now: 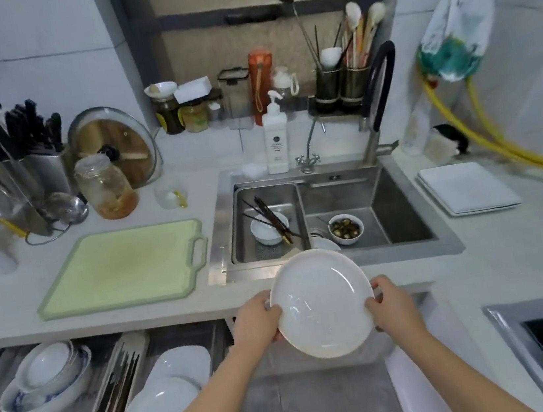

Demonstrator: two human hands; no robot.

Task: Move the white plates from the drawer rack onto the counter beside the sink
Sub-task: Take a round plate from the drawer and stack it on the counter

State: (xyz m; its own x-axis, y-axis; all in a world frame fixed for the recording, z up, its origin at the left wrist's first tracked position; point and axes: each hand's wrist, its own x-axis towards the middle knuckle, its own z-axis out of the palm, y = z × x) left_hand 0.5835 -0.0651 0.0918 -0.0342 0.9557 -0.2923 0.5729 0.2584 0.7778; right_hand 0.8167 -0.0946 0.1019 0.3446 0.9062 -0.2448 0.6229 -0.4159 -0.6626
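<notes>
- Round white plate (322, 302), glossy and shallow with a raised rim, held in the air above the counter's (510, 243) front edge, just in front of the sink (401, 209).
- Left hand (256, 322) grasping the plate's left rim, thumb on top, fingers curled beneath.
- Right hand (392, 305) grasping the right rim the same way.
- Below and to the left, in the open drawer rack (137, 354): more white plates (164, 399), smooth and oval-looking, leaning along the rack's right side.
- Dark chopsticks (115, 392) in a narrow tray in the rack's middle; stacked blue-and-white bowls (49, 377) at its left.
- Square white plates (466, 188) stacked on the counter at the sink's right edge.
- Stainless steel sink, two basins: white bowl (268, 230) with dark chopsticks laid across it in the left basin, bowl of dark food (345, 229) in the right.
- White pump bottle (276, 139) at the sink's back edge, label print too small to read.
- Pale green cutting board (123, 268), rectangular with a handle, flat on the counter left of the sink.
- Glass jar (105, 186) with orange residue and a knife block (38, 146) toward the counter's back left corner.
</notes>
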